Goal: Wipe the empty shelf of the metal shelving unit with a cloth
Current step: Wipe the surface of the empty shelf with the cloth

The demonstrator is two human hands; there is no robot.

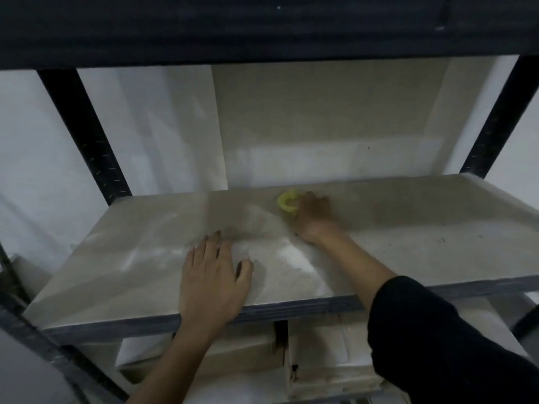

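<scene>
Head view: your right hand (313,215) reaches deep onto the shelf (408,228), its fingers (309,199) curled round a yellow cloth (286,201) pressed to the shelf near the back edge. Your left hand (214,275) lies flat near the front edge, fingers (208,246) straight and spread, holding nothing.

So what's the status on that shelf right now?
Left hand flat on shelf. Right hand holds yellow cloth near back edge. Nothing in the way.
</scene>
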